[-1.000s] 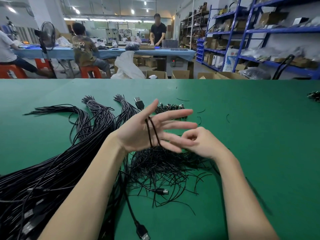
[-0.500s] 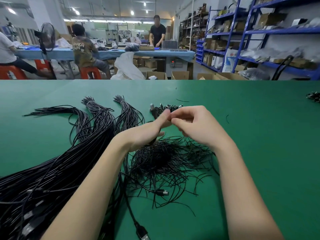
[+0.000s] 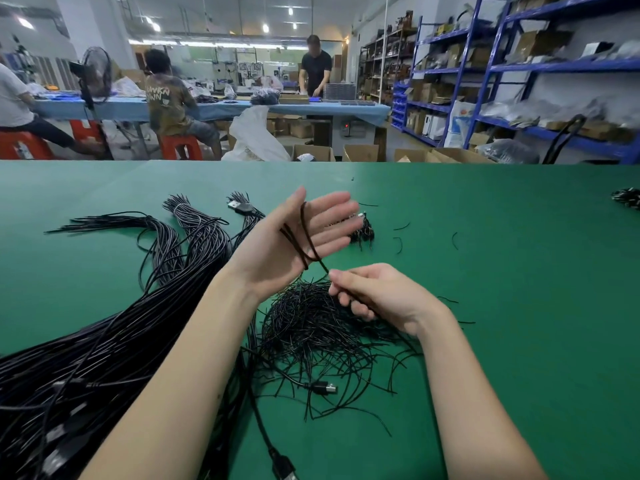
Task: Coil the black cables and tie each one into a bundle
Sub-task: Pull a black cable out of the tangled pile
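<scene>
Bright, even light comes from ceiling lamps (image 3: 265, 28). Shadows are soft. Shelves (image 3: 540, 67) bend at the right edge; fingertips (image 3: 346, 199) blur slightly.

Two bare hands were in view: one left hand (image 3: 298, 240) and one right hand (image 3: 377, 296). One thin black cable (image 3: 304, 237) ran in about two turns over the left palm, its free end pinched in the right fingers (image 3: 341, 289). Under the right fingers lay one tangled heap of short black wire ties (image 3: 322, 327), too many to count. Left of the left fingers lay three fanned bunches of long black cables (image 3: 194, 237); strands were uncountable. Three loose USB plugs showed clearly: one silver-tipped plug (image 3: 239, 206) beyond the left thumb, one small plug (image 3: 325, 388) and one larger plug (image 3: 284, 469) nearer than the right fingers. Beyond the left fingertips sat one small pile of coiled bundles (image 3: 362, 232). Three people (image 3: 315, 69) worked at the far blue table (image 3: 221, 110).
</scene>
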A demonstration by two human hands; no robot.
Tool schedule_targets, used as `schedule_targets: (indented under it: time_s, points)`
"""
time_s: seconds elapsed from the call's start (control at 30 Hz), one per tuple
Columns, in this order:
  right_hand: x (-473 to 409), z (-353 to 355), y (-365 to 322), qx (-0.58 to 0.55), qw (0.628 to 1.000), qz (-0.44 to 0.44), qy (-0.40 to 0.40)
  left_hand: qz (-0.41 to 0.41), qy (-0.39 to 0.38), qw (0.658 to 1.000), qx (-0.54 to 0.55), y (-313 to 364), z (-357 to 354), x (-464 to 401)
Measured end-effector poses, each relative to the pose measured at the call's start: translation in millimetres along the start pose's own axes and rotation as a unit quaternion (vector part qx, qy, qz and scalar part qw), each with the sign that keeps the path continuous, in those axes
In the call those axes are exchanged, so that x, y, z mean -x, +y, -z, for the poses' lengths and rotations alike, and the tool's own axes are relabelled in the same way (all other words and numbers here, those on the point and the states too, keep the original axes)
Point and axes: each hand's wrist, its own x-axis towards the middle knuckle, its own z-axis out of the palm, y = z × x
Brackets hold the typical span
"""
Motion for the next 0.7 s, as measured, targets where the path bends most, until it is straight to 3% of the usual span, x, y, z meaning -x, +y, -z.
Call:
schedule_targets:
  time_s: [0.07, 0.13, 0.2, 0.3, 0.4, 0.53, 0.7]
  points:
    - [4, 4, -3, 0.091, 0.996, 0.006, 0.02, 0.048, -0.047, 0.993, -0.099, 1, -1, 5]
    - [7, 9, -9, 0.207, 0.977, 0.031, 0.042, 0.122, -0.117, 0.968, -0.184, 1, -1, 9]
    - [10, 12, -18, 0.252, 0.964, 0.052, 0.067, 0.182, -0.147, 0.942, -0.24, 1, -4, 10]
    - [14, 16, -30, 0.27, 0.952, 0.092, 0.111, 0.233, -0.112, 0.926, -0.276, 3, -7, 10]
    - [18, 18, -42, 0.27, 0.941, 0.137, 0.151, 0.268, -0.065, 0.884, -0.378, 3, -5, 9]
    - [18, 9, -53, 0.257, 0.922, 0.176, 0.23, 0.227, 0.009, 0.922, -0.314, -4, -4, 6]
    - [11, -3, -50, -0.019, 0.967, 0.144, 0.21, 0.126, 0.113, 0.972, -0.166, -7, 0, -5]
